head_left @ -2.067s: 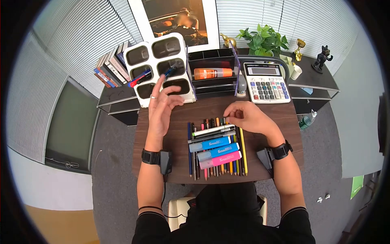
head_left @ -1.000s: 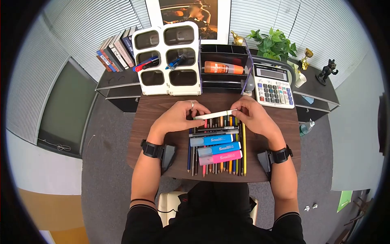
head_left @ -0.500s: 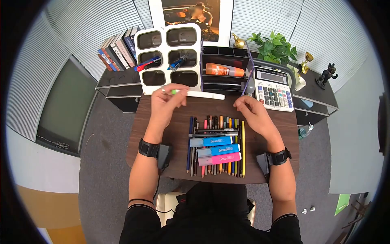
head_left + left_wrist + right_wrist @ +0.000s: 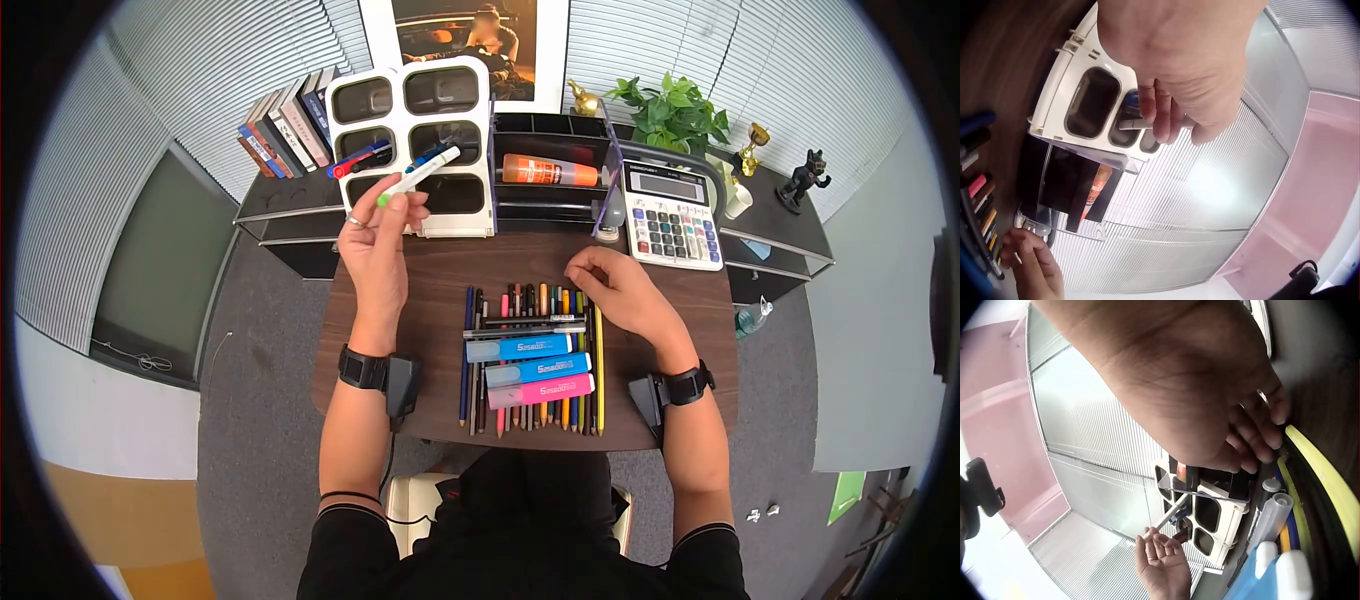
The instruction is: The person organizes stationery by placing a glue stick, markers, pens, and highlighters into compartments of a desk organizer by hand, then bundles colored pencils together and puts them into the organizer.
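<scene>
My left hand (image 4: pixel 376 250) pinches a white marker (image 4: pixel 425 172) by its green end, between thumb and fingers. The marker slants up and right, its white end overlapping the middle right compartment of the white organizer (image 4: pixel 399 112) in the head view. Blue pens stick out of that compartment; red and blue pens (image 4: pixel 360 160) lean from the one to its left. My right hand (image 4: pixel 625 290), loosely curled and holding nothing, hovers by the top right of the pencils (image 4: pixel 530 415). Across these lie two blue highlighters (image 4: pixel 540 370), a pink highlighter (image 4: pixel 550 390) and dark pens (image 4: pixel 525 330).
Right of the organizer stands a black rack (image 4: pixel 545 210) with an orange glue bottle (image 4: pixel 550 170). A calculator (image 4: pixel 675 215) leans at the back right. Behind are a plant (image 4: pixel 670 112), a trophy (image 4: pixel 755 150) and books (image 4: pixel 290 125). The desk (image 4: pixel 350 300) has a rounded front edge.
The white marker has left the pile of pencils. Both hands held it, then the right let go. My left hand has carried it up and left to the organizer and tilted it.
</scene>
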The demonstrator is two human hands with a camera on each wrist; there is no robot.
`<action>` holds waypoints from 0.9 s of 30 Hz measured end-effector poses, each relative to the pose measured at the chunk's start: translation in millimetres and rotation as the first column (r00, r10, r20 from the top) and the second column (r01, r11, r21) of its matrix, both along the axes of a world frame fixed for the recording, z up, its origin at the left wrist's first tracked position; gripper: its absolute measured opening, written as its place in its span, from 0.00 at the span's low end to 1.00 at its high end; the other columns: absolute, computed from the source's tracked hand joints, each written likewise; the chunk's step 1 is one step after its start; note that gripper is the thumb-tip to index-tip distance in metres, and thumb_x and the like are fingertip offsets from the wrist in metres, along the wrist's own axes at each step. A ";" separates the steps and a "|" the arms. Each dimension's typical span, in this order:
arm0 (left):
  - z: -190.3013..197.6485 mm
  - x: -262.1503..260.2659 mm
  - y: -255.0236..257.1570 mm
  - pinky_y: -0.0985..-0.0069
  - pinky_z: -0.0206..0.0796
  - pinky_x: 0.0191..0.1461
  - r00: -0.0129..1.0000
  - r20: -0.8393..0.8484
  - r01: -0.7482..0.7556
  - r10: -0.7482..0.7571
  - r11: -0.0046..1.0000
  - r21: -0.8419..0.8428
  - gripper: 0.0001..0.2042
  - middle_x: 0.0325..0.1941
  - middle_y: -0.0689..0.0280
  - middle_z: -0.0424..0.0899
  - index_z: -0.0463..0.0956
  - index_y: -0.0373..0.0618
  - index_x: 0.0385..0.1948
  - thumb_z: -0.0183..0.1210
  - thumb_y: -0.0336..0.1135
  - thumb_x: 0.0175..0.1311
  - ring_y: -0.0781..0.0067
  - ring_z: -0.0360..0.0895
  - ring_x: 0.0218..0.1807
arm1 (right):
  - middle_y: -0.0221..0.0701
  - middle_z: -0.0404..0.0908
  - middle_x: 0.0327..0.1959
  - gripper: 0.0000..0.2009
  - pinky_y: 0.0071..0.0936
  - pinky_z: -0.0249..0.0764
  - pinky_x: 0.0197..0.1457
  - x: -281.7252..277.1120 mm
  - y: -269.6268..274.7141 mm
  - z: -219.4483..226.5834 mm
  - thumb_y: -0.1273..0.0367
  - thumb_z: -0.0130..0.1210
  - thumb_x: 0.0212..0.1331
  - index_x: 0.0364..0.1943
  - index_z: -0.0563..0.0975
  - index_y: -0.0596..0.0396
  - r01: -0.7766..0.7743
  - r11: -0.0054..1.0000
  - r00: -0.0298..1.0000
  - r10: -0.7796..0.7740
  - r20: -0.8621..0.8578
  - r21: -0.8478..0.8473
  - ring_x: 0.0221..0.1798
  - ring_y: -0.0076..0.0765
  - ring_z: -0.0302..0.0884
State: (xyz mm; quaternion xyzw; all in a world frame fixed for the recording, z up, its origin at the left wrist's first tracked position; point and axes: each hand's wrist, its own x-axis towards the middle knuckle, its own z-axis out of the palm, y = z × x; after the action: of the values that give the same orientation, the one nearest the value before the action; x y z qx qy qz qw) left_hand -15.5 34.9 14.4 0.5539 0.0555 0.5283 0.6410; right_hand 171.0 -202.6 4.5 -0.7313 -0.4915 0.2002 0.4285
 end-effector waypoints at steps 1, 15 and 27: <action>-0.7 0.6 -0.2 0.78 0.71 0.45 0.999 -0.019 0.028 -0.028 0.999 0.015 0.16 0.44 0.54 0.88 0.76 0.34 0.59 0.59 0.29 0.73 0.74 0.83 0.41 | 0.25 0.76 0.30 0.07 0.22 0.68 0.36 0.1 -0.1 -0.6 0.70 0.56 0.70 0.41 0.80 0.62 -0.008 1.000 1.000 0.008 0.007 -0.008 0.32 0.18 0.68; 5.3 3.9 -13.4 0.64 0.72 0.64 0.913 -0.230 0.363 -0.338 0.929 0.074 0.37 0.79 0.47 0.60 0.48 0.46 0.79 0.57 0.40 0.72 0.51 0.69 0.74 | 0.38 0.80 0.29 0.08 0.31 0.72 0.36 -1.4 -0.4 1.9 0.70 0.57 0.67 0.40 0.80 0.64 0.004 1.000 1.000 -0.003 -0.014 0.013 0.29 0.31 0.73; 0.2 1.6 -8.7 0.72 0.72 0.57 0.894 -0.331 0.360 -0.303 0.924 0.127 0.25 0.67 0.52 0.78 0.69 0.40 0.69 0.59 0.35 0.71 0.63 0.79 0.62 | 0.32 0.80 0.28 0.06 0.27 0.73 0.36 -1.9 -3.6 9.5 0.74 0.63 0.59 0.39 0.82 0.62 -0.055 0.998 0.996 0.053 -0.066 -0.017 0.30 0.26 0.75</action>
State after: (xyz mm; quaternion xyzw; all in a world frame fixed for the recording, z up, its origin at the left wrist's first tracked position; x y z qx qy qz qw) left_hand -13.9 26.2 14.6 0.6873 0.0089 0.3215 0.6513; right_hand 169.1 -206.3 14.0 -0.7147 -0.4950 0.2400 0.4319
